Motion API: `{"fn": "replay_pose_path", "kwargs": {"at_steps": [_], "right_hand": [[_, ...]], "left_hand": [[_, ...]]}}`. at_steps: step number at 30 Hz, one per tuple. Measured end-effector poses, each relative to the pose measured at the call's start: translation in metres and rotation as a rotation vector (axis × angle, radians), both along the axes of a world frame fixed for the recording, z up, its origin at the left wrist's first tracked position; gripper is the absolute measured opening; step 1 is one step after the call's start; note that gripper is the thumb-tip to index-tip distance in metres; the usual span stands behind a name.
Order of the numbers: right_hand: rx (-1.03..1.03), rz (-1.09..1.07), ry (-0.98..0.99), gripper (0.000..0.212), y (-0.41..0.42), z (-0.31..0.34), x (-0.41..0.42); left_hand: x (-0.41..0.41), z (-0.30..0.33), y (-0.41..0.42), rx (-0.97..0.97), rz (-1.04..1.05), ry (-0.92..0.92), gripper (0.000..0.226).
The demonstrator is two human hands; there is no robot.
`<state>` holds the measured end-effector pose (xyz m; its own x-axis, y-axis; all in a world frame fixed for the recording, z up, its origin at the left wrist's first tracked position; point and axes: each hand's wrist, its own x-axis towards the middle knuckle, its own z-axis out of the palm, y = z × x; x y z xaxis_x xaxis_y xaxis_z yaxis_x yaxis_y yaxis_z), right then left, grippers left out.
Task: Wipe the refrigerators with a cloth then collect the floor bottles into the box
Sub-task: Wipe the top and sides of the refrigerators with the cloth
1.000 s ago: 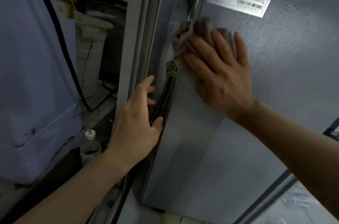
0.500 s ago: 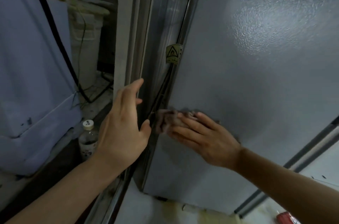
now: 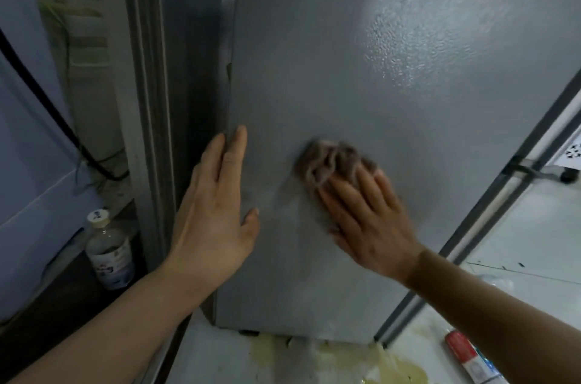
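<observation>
The grey side panel of a refrigerator (image 3: 361,53) fills most of the view. My right hand (image 3: 366,220) presses a crumpled brownish cloth (image 3: 333,160) flat against the lower part of the panel with straight fingers. My left hand (image 3: 217,211) is flat beside the panel's left edge, fingers straight, holding nothing. A clear plastic bottle (image 3: 108,253) with a white cap stands on the dark floor at the lower left. A red and white bottle (image 3: 468,355) lies on the pale floor at the lower right.
A second, blue-grey refrigerator (image 3: 28,132) stands at the left with a black cable (image 3: 47,101) hanging across it. A grey door frame (image 3: 141,101) runs between the two. A yellowish stain (image 3: 361,361) spreads on the floor under the panel.
My right hand has slid the cloth from high on the panel down to its lower part, then a little rightward. My left hand let go of the panel's edge and opened flat.
</observation>
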<state>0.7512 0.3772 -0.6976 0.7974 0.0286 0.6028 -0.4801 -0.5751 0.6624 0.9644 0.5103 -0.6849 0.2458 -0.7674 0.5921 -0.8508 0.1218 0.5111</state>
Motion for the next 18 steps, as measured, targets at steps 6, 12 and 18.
{"fn": "replay_pose_path", "kwargs": {"at_steps": [6,12,18], "right_hand": [[-0.120,0.103,0.015,0.035,-0.001,0.032,-0.030],[-0.108,-0.033,-0.355,0.045,-0.009,0.072,-0.044],[-0.060,-0.130,0.149,0.047,0.005,-0.012,-0.089]], "left_hand": [[-0.030,0.012,0.003,-0.063,0.159,-0.289,0.097],[-0.062,0.017,-0.023,-0.045,0.133,-0.395,0.099],[-0.066,0.010,-0.029,-0.002,0.195,-0.433,0.105]]}}
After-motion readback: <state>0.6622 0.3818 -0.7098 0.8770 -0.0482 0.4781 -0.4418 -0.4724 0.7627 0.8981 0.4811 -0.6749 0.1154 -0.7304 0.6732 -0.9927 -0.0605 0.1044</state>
